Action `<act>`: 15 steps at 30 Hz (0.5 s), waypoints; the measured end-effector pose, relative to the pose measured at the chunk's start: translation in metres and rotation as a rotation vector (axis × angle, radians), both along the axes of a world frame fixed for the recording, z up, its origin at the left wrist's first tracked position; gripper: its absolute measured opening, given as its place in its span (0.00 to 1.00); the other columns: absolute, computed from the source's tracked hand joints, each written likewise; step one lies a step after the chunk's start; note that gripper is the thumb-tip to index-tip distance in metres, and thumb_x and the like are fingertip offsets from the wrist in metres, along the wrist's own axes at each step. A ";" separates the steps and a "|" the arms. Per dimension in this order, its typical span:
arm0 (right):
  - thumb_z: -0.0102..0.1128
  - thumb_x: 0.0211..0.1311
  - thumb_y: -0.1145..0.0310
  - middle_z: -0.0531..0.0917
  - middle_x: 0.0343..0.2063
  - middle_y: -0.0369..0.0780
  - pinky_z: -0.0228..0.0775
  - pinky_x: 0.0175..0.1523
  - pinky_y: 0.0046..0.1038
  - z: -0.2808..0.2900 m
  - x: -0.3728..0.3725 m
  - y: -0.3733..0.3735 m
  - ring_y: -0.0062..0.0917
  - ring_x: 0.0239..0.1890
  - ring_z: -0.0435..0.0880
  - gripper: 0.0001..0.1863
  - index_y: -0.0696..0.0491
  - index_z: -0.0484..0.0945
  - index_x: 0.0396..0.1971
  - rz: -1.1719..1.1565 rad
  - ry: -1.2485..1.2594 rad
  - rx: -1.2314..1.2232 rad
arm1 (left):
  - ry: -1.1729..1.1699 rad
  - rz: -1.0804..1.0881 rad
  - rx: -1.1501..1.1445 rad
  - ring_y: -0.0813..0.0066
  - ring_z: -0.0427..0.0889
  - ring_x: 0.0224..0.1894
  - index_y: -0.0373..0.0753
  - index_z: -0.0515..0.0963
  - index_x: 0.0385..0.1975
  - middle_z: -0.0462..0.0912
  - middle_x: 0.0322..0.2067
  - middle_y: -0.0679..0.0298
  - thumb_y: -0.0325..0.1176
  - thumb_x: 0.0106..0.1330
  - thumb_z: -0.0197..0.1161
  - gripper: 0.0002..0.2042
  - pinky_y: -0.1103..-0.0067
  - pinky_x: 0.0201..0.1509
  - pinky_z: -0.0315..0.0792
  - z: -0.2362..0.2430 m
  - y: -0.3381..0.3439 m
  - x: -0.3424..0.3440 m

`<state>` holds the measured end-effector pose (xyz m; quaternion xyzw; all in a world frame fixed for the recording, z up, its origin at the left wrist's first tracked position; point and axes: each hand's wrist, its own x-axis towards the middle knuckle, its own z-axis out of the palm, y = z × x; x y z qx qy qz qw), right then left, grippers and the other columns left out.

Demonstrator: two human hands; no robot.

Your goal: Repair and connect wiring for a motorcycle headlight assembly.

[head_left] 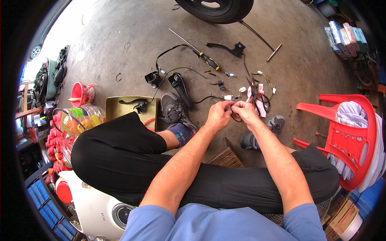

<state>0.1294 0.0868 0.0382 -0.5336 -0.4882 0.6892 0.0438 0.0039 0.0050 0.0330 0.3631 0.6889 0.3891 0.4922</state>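
My left hand [219, 116] and my right hand [245, 112] meet in front of my shins, fingertips pinched together on something small and dark, partly hidden by them. A black cable [207, 98] runs left from near them to a handlebar grip [181, 90]. Just beyond the hands, scissors [253, 90] lie among wires, white connectors [242, 89] and a pinkish rag [260, 107]. Farther out are a black switch housing [152, 79], a brake lever [223, 48] and a yellow-handled screwdriver [210, 61]. A metal tin [117, 102] beside my left foot holds another lever [138, 105].
A black wheel [213, 14] stands at top, near a T-handle wrench [274, 53]. A red plastic chair [354, 148] with white cloth is at right. Bottles [80, 118], a red pot [82, 94] and a white appliance or panel [96, 201] sit at left. Wood [223, 156] lies between my legs.
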 end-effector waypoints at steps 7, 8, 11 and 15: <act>0.56 0.52 0.71 0.76 0.19 0.32 0.63 0.27 0.19 -0.019 0.001 -0.008 0.14 0.21 0.72 0.06 0.57 0.75 0.22 -0.046 -0.136 0.217 | 0.012 0.011 0.021 0.70 0.80 0.30 0.36 0.76 0.42 0.80 0.27 0.59 0.24 0.54 0.57 0.14 0.76 0.37 0.72 0.003 0.003 0.003; 0.56 0.52 0.71 0.76 0.19 0.32 0.63 0.27 0.19 -0.018 0.000 -0.009 0.14 0.21 0.72 0.06 0.57 0.75 0.22 -0.043 -0.134 0.216 | 0.006 0.061 0.014 0.68 0.81 0.31 0.35 0.75 0.40 0.81 0.27 0.57 0.25 0.54 0.58 0.12 0.75 0.38 0.73 0.003 0.002 0.003; 0.56 0.53 0.69 0.78 0.20 0.33 0.66 0.31 0.21 -0.019 -0.001 -0.012 0.15 0.24 0.74 0.07 0.58 0.76 0.24 0.033 -0.185 0.441 | 0.110 0.096 -0.022 0.64 0.82 0.34 0.34 0.73 0.36 0.81 0.28 0.56 0.26 0.54 0.59 0.10 0.74 0.39 0.73 0.003 0.001 0.003; 0.57 0.53 0.69 0.79 0.21 0.35 0.68 0.33 0.21 -0.023 0.001 -0.012 0.15 0.25 0.76 0.08 0.59 0.76 0.26 0.036 -0.150 0.438 | 0.121 0.098 0.003 0.63 0.82 0.34 0.33 0.72 0.34 0.81 0.28 0.55 0.27 0.55 0.60 0.09 0.74 0.39 0.74 0.001 0.001 0.004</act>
